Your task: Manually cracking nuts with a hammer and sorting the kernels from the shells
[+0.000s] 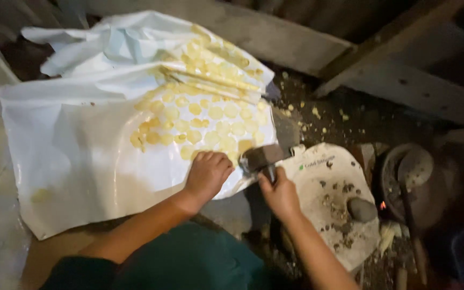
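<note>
Head view: two hands, one hammer.

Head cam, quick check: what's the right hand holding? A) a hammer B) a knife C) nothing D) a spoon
A: the right hand grips the handle of a hammer, its dark head at the edge of the white sheet with yellow discs, while the left hand rests on that sheet.
</note>
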